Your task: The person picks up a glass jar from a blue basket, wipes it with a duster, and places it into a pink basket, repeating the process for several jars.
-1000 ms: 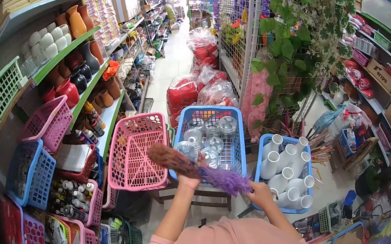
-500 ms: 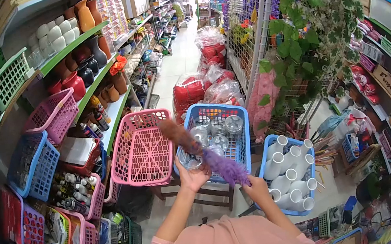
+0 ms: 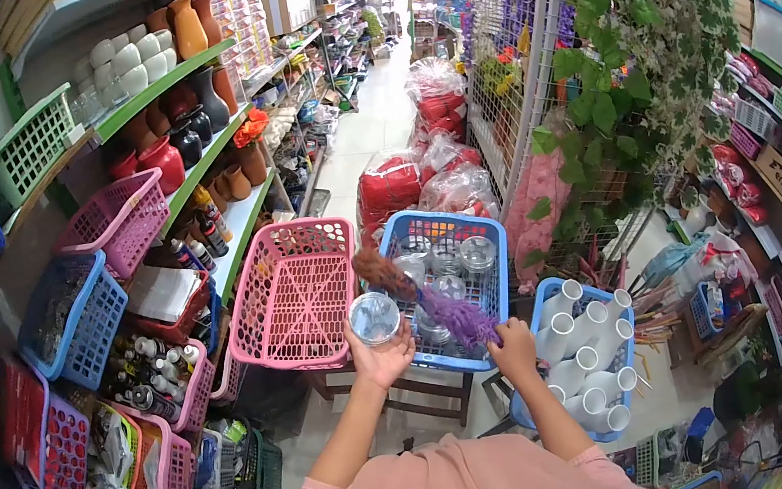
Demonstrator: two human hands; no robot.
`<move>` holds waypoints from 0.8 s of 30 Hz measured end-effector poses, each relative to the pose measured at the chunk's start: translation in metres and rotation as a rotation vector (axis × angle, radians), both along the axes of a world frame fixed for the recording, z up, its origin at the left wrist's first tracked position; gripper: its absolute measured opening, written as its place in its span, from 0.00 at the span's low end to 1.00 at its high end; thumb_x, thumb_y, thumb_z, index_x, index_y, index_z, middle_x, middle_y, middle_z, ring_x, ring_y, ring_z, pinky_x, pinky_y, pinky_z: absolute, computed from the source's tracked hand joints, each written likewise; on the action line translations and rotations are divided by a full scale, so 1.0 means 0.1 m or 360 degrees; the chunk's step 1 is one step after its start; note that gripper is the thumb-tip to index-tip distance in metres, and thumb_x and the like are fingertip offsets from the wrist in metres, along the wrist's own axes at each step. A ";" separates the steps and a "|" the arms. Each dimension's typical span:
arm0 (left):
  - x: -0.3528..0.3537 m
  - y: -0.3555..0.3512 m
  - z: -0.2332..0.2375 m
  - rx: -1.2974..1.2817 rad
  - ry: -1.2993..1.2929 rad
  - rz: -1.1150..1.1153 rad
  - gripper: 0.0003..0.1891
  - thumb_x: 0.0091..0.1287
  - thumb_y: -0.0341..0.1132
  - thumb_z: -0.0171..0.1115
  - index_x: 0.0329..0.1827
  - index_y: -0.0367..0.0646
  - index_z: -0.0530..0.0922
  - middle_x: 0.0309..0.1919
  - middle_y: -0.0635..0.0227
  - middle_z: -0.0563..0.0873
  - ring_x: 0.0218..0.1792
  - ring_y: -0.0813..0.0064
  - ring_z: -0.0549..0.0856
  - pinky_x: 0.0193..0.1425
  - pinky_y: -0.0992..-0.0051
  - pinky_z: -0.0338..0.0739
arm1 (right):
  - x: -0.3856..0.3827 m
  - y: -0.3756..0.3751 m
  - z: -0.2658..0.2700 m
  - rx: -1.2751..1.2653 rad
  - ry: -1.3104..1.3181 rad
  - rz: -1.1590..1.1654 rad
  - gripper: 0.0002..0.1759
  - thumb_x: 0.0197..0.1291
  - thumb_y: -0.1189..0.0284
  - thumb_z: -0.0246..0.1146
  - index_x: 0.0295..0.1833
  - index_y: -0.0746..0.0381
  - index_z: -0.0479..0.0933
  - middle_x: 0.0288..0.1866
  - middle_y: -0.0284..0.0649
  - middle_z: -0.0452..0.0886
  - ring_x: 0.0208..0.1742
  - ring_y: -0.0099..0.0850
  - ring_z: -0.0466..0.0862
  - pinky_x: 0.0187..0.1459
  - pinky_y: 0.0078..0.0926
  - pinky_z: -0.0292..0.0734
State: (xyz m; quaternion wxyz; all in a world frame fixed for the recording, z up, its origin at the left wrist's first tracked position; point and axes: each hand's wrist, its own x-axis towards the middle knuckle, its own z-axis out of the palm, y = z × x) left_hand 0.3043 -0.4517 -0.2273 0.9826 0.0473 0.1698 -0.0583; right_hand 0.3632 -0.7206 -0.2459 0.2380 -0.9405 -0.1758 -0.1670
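My left hand (image 3: 383, 355) holds a clear glass jar (image 3: 375, 318) between its fingers, near the facing edges of two baskets. The pink basket (image 3: 302, 363) on the left has a bare lattice bottom. Several clear jars (image 3: 477, 254) stand in the blue basket (image 3: 509, 292) beside it. My right hand (image 3: 514, 349) is closed on a duster (image 3: 457, 315) with purple and brown fluff, which slants over the blue basket with its brown end towards the held jar.
White vases (image 3: 612, 341) fill another blue basket at the lower right. Red bundles in plastic (image 3: 389, 184) lie on the floor ahead. Shelves with pots (image 3: 162, 165) and baskets line the left; a wire rack with hanging leaves (image 3: 601, 102) stands right.
The jar in my left hand now shows clear of the duster, raised and tilted. The duster's brown end has moved right and down. The whole view has shifted slightly.
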 end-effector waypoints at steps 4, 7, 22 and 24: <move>-0.04 0.13 0.01 0.0002 -0.0019 0.0048 0.50 0.47 0.82 0.48 0.56 0.44 0.76 0.48 0.65 0.82 0.49 0.66 0.80 0.54 0.64 0.71 | 0.03 0.12 0.05 -0.0139 0.0051 0.0060 0.25 0.44 0.61 0.72 0.46 0.62 0.76 0.43 0.43 0.75 0.49 0.44 0.73 0.48 0.43 0.67; -0.08 0.22 0.13 0.0056 0.0063 0.0121 0.49 0.48 0.81 0.48 0.56 0.45 0.76 0.47 0.65 0.82 0.46 0.67 0.81 0.51 0.66 0.72 | -0.02 0.18 0.20 0.0015 -0.0047 -0.0021 0.41 0.43 0.47 0.72 0.55 0.62 0.69 0.49 0.45 0.74 0.51 0.44 0.73 0.50 0.44 0.65; -0.78 1.36 0.54 0.1347 -0.0311 0.0375 0.36 0.68 0.50 0.61 0.74 0.51 0.55 0.65 0.65 0.71 0.62 0.69 0.74 0.66 0.67 0.68 | -0.25 2.30 1.46 0.0574 0.0351 0.1590 0.47 0.45 0.63 0.76 0.68 0.65 0.59 0.63 0.50 0.68 0.63 0.45 0.72 0.64 0.36 0.67; -0.95 1.66 0.61 0.1417 -0.0280 0.0412 0.41 0.66 0.51 0.63 0.75 0.50 0.51 0.67 0.65 0.69 0.64 0.69 0.73 0.68 0.66 0.66 | -0.37 2.74 1.53 0.0632 0.0413 0.1761 0.49 0.44 0.63 0.77 0.69 0.65 0.57 0.64 0.51 0.67 0.65 0.45 0.71 0.64 0.36 0.67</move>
